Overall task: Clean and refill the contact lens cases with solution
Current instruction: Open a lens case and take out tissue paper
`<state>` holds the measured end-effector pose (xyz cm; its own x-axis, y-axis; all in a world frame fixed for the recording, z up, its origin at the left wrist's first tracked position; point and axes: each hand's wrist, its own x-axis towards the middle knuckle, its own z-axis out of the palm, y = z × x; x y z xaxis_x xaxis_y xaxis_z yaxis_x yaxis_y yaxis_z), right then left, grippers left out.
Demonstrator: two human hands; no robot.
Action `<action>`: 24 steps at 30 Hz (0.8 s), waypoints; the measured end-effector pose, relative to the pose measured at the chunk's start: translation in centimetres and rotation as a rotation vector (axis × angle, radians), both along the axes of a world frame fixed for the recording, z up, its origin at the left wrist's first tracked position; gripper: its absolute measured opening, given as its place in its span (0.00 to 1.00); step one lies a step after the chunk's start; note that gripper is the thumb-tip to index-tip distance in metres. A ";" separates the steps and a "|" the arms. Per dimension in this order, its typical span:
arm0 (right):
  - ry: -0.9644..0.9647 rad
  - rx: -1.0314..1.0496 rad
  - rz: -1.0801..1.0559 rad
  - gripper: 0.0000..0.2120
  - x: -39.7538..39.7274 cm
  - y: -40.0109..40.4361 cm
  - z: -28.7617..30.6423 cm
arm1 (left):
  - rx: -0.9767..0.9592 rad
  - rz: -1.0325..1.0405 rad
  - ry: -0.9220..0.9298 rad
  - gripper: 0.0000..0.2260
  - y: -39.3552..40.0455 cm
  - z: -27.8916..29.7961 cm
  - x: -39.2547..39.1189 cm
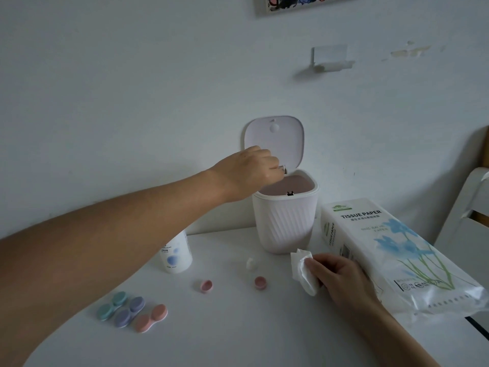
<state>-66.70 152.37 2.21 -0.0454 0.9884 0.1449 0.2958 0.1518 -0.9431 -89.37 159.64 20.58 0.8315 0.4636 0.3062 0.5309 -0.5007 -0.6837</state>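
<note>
My left hand [251, 170] reaches over the open small bin [284, 221] and grips a small clear object above its mouth, mostly hidden by the fingers. My right hand [336, 276] holds a crumpled white tissue [303, 271] just above the table. Two pink caps [206, 285] [260, 282] lie loose on the table. Three closed lens cases lie at the front left: green [111, 305], purple [129, 311] and pink [152, 317]. The white solution bottle [177, 254] stands behind my left forearm.
A pack of tissue paper [391, 250] lies at the right, against my right hand. A small white scrap [250, 263] sits in front of the bin. The bin's lid [274, 140] stands up against the wall. A chair [465, 221] is at the far right.
</note>
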 end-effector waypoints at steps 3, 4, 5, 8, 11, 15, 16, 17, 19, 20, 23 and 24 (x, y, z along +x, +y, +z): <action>0.012 0.000 0.012 0.08 0.0 0.1 -0.2 | -0.024 0.005 -0.054 0.13 0.0 -0.2 -0.5; 0.017 0.002 0.015 0.08 0.0 0.1 -0.2 | -0.041 0.023 -0.059 0.15 -0.1 -0.3 -0.6; 0.022 0.005 0.017 0.08 0.0 0.1 -0.3 | -0.050 0.040 -0.058 0.16 -0.1 -0.4 -0.7; 0.017 0.004 0.023 0.08 0.0 0.2 -0.4 | -0.046 0.056 -0.069 0.15 -0.3 -0.7 -0.8; 0.028 0.006 0.028 0.08 0.0 0.3 -0.5 | -0.034 0.037 -0.063 0.14 -0.2 -0.9 -0.8; 0.037 0.004 0.026 0.07 0.1 0.4 -0.6 | -0.051 -0.021 -0.141 0.11 -0.1 -0.8 -0.9; 0.032 0.003 0.025 0.07 0.1 0.4 -0.6 | -0.079 -0.036 -0.227 0.09 -0.1 -0.9 -0.9; 0.028 0.005 0.025 0.07 0.1 0.4 -0.7 | -0.132 -0.036 -0.350 0.06 0.0 -1.1 -1.0; 0.036 0.015 0.025 0.08 0.0 0.4 -0.8 | -0.260 0.008 -0.663 0.02 -0.1 -1.8 -1.2; 0.035 0.021 0.022 0.08 0.0 0.4 -0.8 | -0.314 0.039 -0.819 0.04 -0.2 -2.2 -1.3; 0.018 0.035 0.021 0.08 -0.1 0.4 -0.9 | -0.371 0.045 -1.169 0.08 -1.4 -3.6 -1.7; 0.030 0.036 0.027 0.07 -0.1 0.5 -0.9 | -0.371 0.037 -1.257 0.08 -2.2 -4.1 -1.8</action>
<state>-66.77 152.85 1.29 -0.0667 0.9811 0.1816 0.2630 0.1928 -0.9453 -91.18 157.46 16.49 0.0585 0.7033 0.7084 0.7182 -0.5226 0.4595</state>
